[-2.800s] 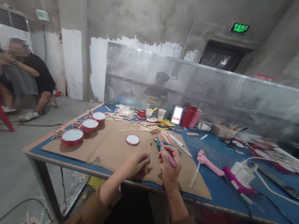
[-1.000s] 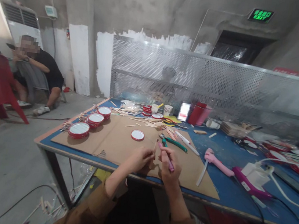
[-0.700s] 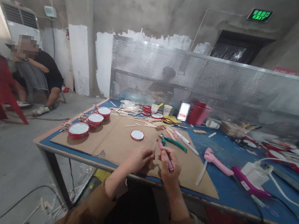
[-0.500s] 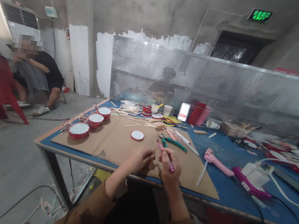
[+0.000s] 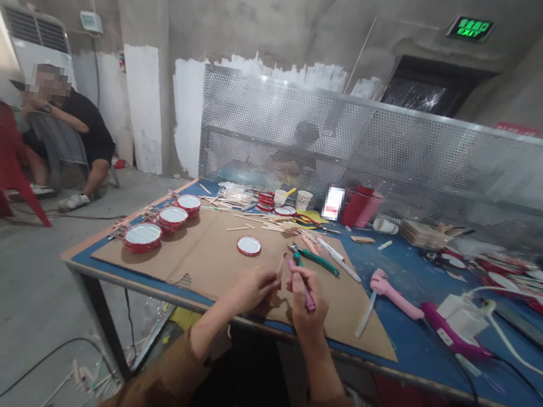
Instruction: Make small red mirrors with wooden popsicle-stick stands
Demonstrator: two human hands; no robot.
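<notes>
My left hand (image 5: 259,288) is closed on a thin wooden stick (image 5: 282,264), which stands roughly upright above the cardboard sheet (image 5: 213,259). Close on its right, my right hand (image 5: 309,298) is wrapped round a purple pen-like tool (image 5: 308,294), its tip near the top of the stick. A white disc with a red rim (image 5: 249,245) lies beyond my left hand. Green-handled pliers (image 5: 318,262) rest just past my right hand. Three red-rimmed drum-like pieces (image 5: 143,237) line the left side of the cardboard.
A pink glue gun (image 5: 397,295), a purple power strip (image 5: 455,337) and white cables lie to the right. Loose sticks, paper cups (image 5: 303,200) and a red bottle (image 5: 356,206) are along the back. A person (image 5: 81,123) sits at the far left.
The tip of the purple tool has shifted slightly left, closer to the top of the stick. Both hands keep their hold.
</notes>
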